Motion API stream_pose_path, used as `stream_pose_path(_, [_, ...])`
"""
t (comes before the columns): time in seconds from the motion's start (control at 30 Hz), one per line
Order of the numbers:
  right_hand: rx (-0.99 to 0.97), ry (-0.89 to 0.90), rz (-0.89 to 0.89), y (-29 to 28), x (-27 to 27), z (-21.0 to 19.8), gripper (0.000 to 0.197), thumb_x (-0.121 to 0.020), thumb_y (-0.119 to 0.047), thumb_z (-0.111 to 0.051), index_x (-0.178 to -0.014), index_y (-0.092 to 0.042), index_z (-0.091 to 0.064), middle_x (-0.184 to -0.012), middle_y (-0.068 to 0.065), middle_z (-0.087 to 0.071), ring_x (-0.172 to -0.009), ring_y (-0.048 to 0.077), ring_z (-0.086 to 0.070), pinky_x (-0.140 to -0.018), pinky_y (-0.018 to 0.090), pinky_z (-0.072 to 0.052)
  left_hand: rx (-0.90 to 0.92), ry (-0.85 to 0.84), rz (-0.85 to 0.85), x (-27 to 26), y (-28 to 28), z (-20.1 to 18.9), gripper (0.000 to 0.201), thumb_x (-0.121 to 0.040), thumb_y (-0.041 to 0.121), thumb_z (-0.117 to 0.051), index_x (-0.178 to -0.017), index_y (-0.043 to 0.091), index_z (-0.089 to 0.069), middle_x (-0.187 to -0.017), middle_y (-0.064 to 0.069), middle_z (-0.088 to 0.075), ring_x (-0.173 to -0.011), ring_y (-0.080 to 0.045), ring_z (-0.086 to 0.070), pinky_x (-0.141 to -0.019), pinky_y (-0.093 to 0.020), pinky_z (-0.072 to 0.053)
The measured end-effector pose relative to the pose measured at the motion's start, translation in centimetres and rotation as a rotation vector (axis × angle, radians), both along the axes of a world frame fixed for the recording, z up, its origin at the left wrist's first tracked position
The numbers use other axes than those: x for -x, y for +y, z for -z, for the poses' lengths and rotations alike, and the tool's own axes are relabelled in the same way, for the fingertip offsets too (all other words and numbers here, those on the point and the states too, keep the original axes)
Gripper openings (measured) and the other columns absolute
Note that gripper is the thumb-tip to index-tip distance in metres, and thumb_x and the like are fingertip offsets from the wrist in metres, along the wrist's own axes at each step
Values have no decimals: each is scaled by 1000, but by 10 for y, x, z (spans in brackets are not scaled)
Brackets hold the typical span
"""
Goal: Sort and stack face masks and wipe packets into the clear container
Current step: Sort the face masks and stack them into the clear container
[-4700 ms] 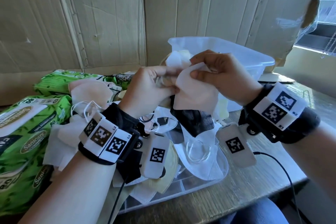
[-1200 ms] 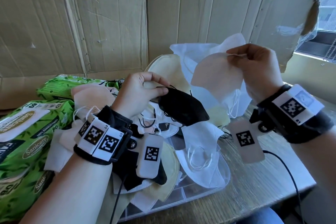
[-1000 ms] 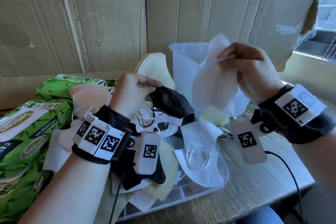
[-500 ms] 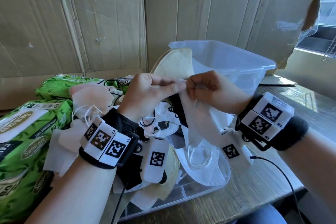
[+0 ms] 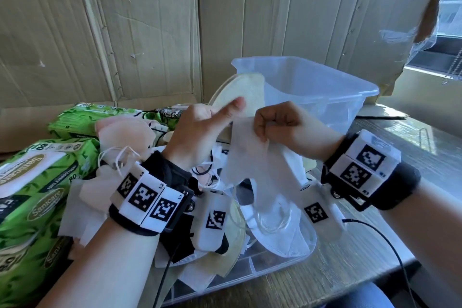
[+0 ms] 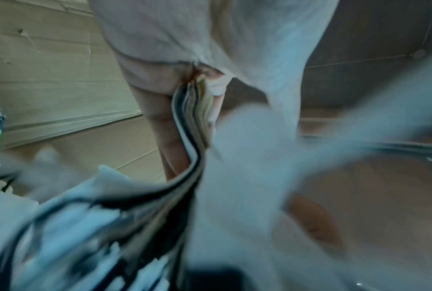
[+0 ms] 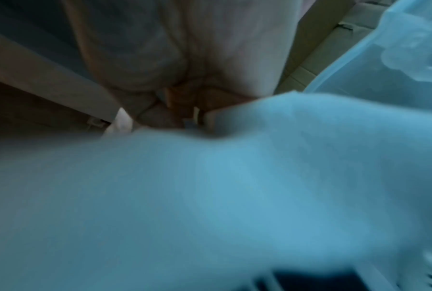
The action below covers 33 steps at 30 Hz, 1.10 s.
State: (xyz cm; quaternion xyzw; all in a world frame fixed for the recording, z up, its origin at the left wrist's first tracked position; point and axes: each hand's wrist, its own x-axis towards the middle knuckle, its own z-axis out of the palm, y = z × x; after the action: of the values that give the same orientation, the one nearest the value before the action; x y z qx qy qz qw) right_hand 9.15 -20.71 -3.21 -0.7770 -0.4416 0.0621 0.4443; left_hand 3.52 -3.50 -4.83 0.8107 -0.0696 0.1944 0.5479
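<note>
Right hand (image 5: 282, 127): fingers curled, pinching the top edge of a white mask (image 5: 252, 155) that hangs down in front of both wrists, held above the pile. The right wrist view is mostly filled by blurred white fabric; the grip is hard to make out there.

Left hand (image 5: 200, 137): grips a stack of masks (image 6: 192, 110) between thumb and curled fingers, edges of black, white and cream layers showing in the left wrist view; one finger sticks out straight toward the cream mask (image 5: 245, 87) that stands up behind the hands. The hand sits just beside the white mask's left edge.

Container (image 5: 325, 87): clear plastic, upright on the table (image 5: 400, 137) behind the right hand, against the cardboard (image 5: 125, 20) backing. What lies inside cannot be told.

Lid (image 5: 262, 272): clear, flat on the near table edge, bearing loose white, cream and black masks, among them a white one (image 5: 282, 235) with its ear loops showing.

Wipe packets (image 5: 32, 182): green, lying at left, a second packet (image 5: 95, 117) behind, near the cardboard. A pink mask (image 5: 122, 132) rests on them beside loose white sheets.
</note>
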Motion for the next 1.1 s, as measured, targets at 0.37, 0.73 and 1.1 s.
stream_pose_path(0.37, [7,-312,524,-18,-14,-9,27,-77,-1,-52,-70,-24,-64,-58,-14,-53,-56,1,-48,-51,11,-33,68,-130,-82,-6,5,1,31,-73,-2,-74,-86,24,-64,-87,14,-65,-73,11,-57,-75,-8,-42])
stream_pose_path(0.73, [-392,-336,720,-13,-2,-17,24,-79,-4,-52,-94,-22,-56,-60,-8,-46,-55,5,-45,-56,19,-37,-145,-147,-142,-10,0,9,33,-87,-6,-51,-100,16,-72,-102,-3,-70,-89,-8,-65,-74,-5,-42])
stream_pose_path(1.1, [-382,402,52,11,8,-6,25,-93,2,-39,-98,-8,-62,-82,16,-61,-71,24,-60,-71,29,-54,111,-67,168,-5,3,2,64,-72,57,-58,-92,-2,-69,-86,-7,-61,-83,-16,-51,-77,-35,-38])
